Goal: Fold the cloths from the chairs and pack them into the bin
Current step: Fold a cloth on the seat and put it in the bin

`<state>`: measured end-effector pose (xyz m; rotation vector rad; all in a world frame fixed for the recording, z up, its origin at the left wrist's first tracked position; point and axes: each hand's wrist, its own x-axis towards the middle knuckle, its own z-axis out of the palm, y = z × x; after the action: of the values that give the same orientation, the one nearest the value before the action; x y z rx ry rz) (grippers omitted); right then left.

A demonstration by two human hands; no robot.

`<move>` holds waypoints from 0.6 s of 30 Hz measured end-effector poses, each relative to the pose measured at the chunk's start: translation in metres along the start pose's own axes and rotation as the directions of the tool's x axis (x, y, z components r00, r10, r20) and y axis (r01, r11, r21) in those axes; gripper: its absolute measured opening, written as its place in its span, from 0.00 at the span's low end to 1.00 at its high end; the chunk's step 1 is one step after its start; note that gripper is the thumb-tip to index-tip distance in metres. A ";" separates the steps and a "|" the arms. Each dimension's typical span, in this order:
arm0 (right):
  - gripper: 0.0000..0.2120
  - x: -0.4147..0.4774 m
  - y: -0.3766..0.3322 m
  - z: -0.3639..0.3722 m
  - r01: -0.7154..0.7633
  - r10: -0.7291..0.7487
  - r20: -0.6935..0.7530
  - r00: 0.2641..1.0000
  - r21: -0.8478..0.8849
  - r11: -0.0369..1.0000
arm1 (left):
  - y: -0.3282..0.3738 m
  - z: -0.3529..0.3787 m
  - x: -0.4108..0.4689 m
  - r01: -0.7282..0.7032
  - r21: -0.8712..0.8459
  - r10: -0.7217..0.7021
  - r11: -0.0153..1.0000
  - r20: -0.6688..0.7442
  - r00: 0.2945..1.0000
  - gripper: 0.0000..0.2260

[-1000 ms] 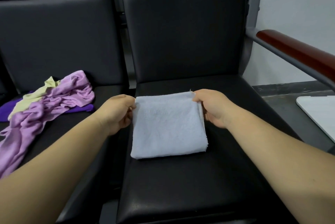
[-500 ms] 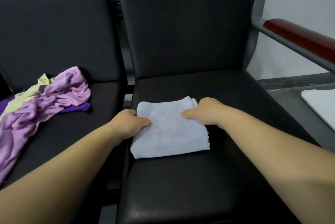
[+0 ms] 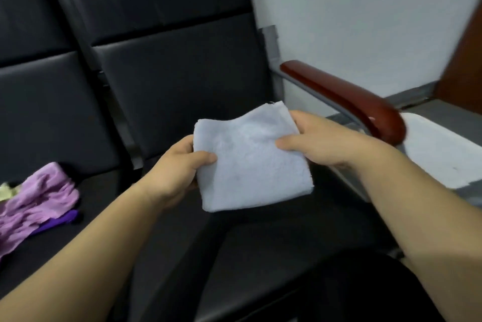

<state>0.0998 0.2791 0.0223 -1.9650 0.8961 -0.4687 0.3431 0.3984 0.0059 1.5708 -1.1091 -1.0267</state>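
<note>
1. Left forearm (image 3: 91, 238) and right forearm (image 3: 417, 204), both bare along their whole visible length.
2. Left hand (image 3: 180, 165) and right hand (image 3: 320, 141), both bare, the edges softened by blur.
3. Black garment (image 3: 365, 293) at the lower right, plain and blurred; which piece of clothing it is cannot be told.

The left chair seat (image 3: 101, 188) bears a lilac cloth (image 3: 39, 201), a purple cloth (image 3: 61, 220) and a yellow cloth (image 3: 6, 190).

Text on the pale blue cloth (image 3: 250, 162): none legible.
Text on the black chairs (image 3: 182, 74): none legible.
Text on the red-brown armrest (image 3: 347, 102): none legible.
Numbers, brands, signs: none can be read; the picture is blurred.
</note>
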 end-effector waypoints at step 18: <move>0.19 -0.398 0.286 -0.063 -0.615 0.824 -0.536 0.181 0.593 0.520 | -0.022 0.490 -0.013 -0.042 0.429 -0.352 0.902 0.789 0.503 0.11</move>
<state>-0.3212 0.4441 -0.1781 -0.7553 2.1064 -0.8105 -0.1213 0.3096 -0.1235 1.4699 -1.9829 -1.9357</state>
